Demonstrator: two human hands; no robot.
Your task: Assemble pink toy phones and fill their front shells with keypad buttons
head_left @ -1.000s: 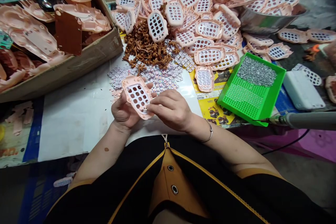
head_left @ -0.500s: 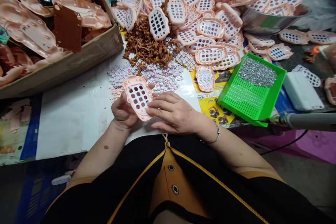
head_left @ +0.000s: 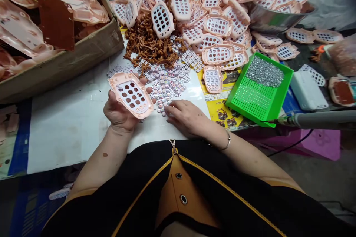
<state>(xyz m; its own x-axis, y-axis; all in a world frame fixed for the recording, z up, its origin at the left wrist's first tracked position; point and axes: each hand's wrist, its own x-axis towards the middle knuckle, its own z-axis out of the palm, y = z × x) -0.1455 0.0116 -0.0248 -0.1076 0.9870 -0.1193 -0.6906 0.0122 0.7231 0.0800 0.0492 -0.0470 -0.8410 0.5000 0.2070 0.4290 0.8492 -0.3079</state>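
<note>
My left hand (head_left: 118, 116) grips a pink plastic toy-phone casing (head_left: 130, 96), tilted up, with its white grid of holes facing me. Thumb on one side and fingertips on the far side hold its edges. On the white tabletop, my right hand (head_left: 189, 118) rests with fingers bent at the near end of a spread of small printed key buttons (head_left: 168, 90). Whatever may be between those fingertips is hidden. Beyond the buttons is a heap of brown plastic parts (head_left: 151, 42), with another pink casing (head_left: 162, 20) lying on top.
Many pink casings (head_left: 218, 25) are piled at the back, some in a metal bowl (head_left: 274, 22). A green tray (head_left: 257, 102) of small silvery pieces stands right, near a grey rod (head_left: 322, 120). A cardboard box (head_left: 83, 57) of pink shells occupies the left.
My right hand has come off the casing and down to the buttons on the table. My left hand has shifted left with the casing, which is turned slightly. The view has shifted a little.
</note>
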